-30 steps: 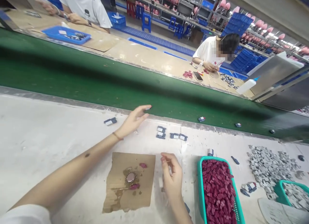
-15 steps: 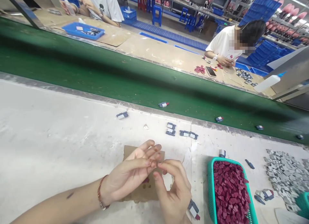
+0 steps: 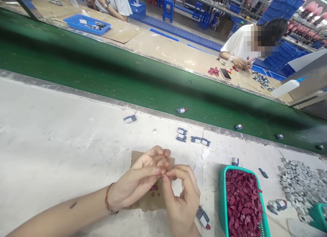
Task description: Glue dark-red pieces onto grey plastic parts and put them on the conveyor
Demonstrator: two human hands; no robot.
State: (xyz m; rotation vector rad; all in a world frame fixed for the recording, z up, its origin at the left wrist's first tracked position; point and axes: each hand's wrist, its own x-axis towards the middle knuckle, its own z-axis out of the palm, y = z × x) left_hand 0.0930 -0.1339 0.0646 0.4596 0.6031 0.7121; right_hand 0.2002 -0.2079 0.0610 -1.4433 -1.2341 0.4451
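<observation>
My left hand (image 3: pixel 139 182) is turned palm up, its thumb pressed against a curled finger. Against those fingertips sit the thumb and forefinger of my right hand (image 3: pixel 182 196), closed in a pinch. Whatever lies between the fingertips is too small or hidden to make out. Beneath both hands is a piece of brown cardboard (image 3: pixel 153 205), with a small dark red piece (image 3: pixel 154 187) partly showing on it. Beside my right wrist lies a blue-grey and white plastic part with a red tip (image 3: pixel 203 218).
A green basket (image 3: pixel 222 199) of dark red pieces (image 3: pixel 242 199) stands at right, near a pile of grey pieces (image 3: pixel 296 186). Several blue-grey parts (image 3: pixel 196 139) lie beyond my hands. Across the green conveyor belt (image 3: pixel 107 80), two people sit at a bench.
The red-tipped parts on the belt have shifted to the right. My hands stay together, with the right fingertips slightly lower and the left fingers curled a little more.
</observation>
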